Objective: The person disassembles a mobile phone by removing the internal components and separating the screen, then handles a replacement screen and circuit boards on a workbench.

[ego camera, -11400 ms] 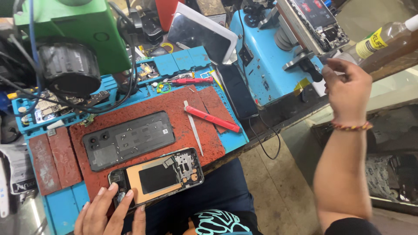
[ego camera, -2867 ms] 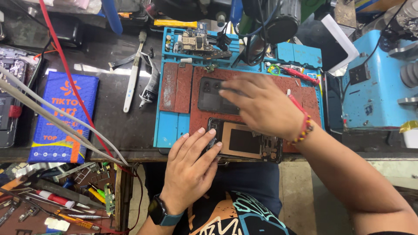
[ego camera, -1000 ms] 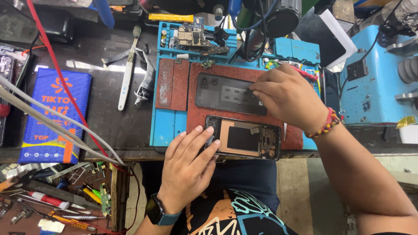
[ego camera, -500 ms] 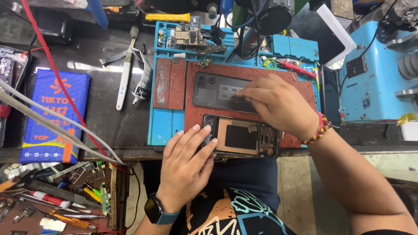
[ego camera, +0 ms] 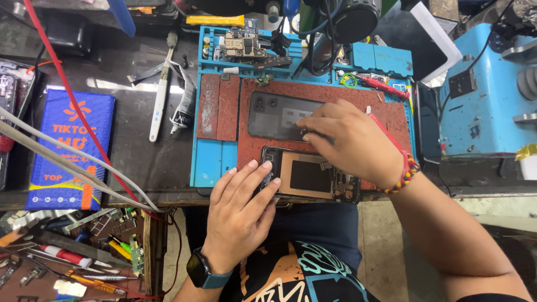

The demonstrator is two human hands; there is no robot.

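An opened phone (ego camera: 313, 179), back removed to show a copper-coloured panel and circuitry at its right end, lies flat and lengthwise at the near edge of a red-brown mat (ego camera: 224, 106). Just beyond it, a dark grey back cover (ego camera: 274, 114) rests flat, camera holes at its left end.

Blue work mat (ego camera: 210, 162) matt rubbery; phone back cover (ego camera: 274, 114) glossy.
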